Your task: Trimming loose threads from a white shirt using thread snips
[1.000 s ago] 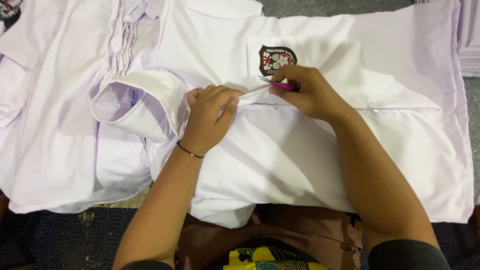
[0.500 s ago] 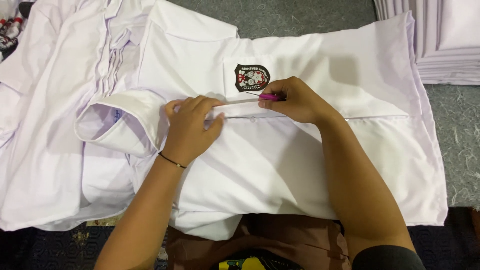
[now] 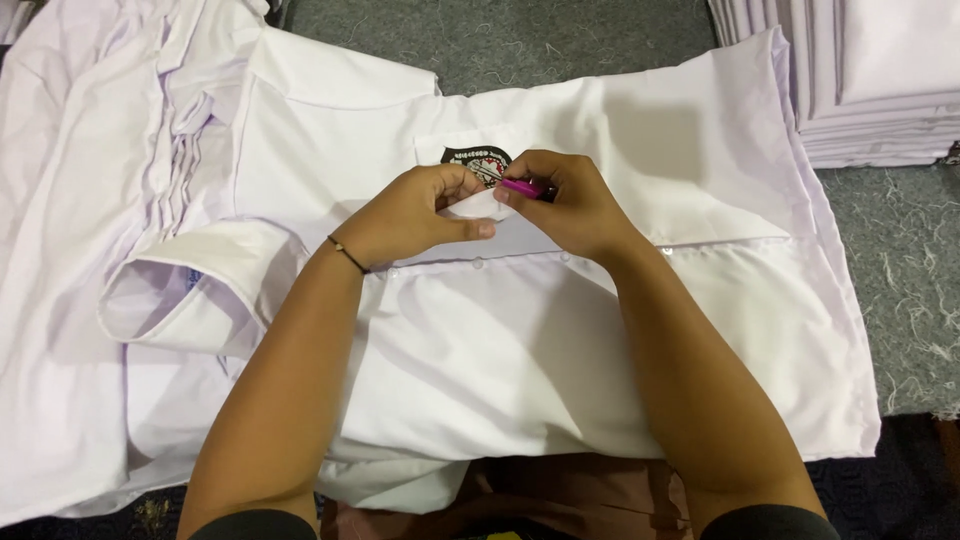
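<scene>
At chest pocket of the white shirt (image 3: pixel 560 330): your right hand (image 3: pixel 565 205) pinches the pink tool (image 3: pixel 522 187), long axis pointing left; your left hand (image 3: pixel 410 215) pinches the pocket edge (image 3: pixel 478 206) beside it.

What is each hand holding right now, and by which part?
The right hand grips a small pink tool by its handle; its tip is hidden. The left hand pinches the white shirt fabric beside the badge.

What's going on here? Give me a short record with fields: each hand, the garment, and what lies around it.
left hand: pinches the pocket edge of the white shirt
right hand: holds a small pink tool at the pocket
badge: dark embroidered patch on the pocket, partly hidden by the hands
wrist: thin dark bracelet on the left
surroundings: stack of folded white shirts upper right, grey carpet beneath
</scene>
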